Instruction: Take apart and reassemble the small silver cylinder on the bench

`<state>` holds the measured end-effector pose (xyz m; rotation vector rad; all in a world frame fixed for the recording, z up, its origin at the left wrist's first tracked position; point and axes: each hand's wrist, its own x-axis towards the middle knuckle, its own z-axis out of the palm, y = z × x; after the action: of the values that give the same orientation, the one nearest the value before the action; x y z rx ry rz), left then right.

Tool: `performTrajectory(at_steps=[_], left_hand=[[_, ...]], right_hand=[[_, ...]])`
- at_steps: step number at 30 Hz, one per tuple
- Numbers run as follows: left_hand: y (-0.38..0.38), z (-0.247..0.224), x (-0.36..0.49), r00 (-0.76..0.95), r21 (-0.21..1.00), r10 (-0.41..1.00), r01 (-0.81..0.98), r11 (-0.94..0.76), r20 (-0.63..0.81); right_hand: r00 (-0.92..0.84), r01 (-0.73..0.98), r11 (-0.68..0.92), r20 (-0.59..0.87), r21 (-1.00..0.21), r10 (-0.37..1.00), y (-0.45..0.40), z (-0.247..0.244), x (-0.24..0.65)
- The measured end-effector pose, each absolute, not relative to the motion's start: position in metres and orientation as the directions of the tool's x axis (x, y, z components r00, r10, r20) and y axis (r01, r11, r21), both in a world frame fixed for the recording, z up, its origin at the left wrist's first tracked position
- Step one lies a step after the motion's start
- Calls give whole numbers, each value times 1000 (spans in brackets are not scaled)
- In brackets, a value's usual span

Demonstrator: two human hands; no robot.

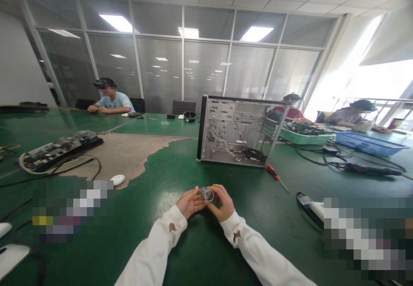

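Note:
A small round grey container (208, 195) is held above the table between my two hands, tilted so its round end faces me. Something dark shows inside that end, too small to make out. My right hand (223, 203) is closed around its right side, fingers on top and thumb below. My left hand (191, 202) lies palm up against its left side, with fingers stretched out. Beyond my hands stands a computer case (237, 133) with its side panel off, showing cables and a black fan (254, 154) at the bottom. An orange-handled screwdriver (273, 172) lies at the case's right front corner.
A circuit-board assembly (61, 148) with cables lies on the left. To the right are a green basket (306, 136) of cables, a blue basket (371, 144) and a black cable bundle (368, 168). Several people sit around the green table (155, 243).

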<state>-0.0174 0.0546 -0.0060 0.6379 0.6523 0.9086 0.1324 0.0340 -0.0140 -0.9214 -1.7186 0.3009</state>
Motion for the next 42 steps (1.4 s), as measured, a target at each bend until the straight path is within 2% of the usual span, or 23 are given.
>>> performTrajectory(at_steps=[4,8,14,22,25,28,32,36,39,42], left_hand=[[55,-1,-23,548,626,803,-546,557,-236],[54,1,-25,560,614,807,-573,543,-190],[55,-2,-24,530,647,831,-576,500,-169],[52,1,-26,536,683,836,-568,459,-117],[51,2,-24,515,725,850,-543,423,-110],[49,-2,-18,426,808,900,-497,317,-91],[47,-8,-7,288,911,958,-396,112,7],[48,-10,-2,225,955,973,-295,31,39],[48,-10,0,205,972,972,-226,-70,118],[44,-8,2,198,972,954,-115,-205,225]], right_hand=[[17,374,607,660,-701,751,42,-19,134],[118,349,476,542,-807,832,46,-22,137],[159,263,337,386,-904,909,51,-25,143],[173,161,273,299,-949,938,56,-28,147],[176,105,223,239,-969,955,55,-25,147],[178,28,188,190,-982,966,55,-22,147],[201,-100,126,104,-987,974,58,-21,149],[164,-303,-29,-82,-952,983,63,-23,148],[88,-492,-195,-272,-848,958,63,-20,145],[-34,-587,-371,-436,-720,899,61,-15,144]])
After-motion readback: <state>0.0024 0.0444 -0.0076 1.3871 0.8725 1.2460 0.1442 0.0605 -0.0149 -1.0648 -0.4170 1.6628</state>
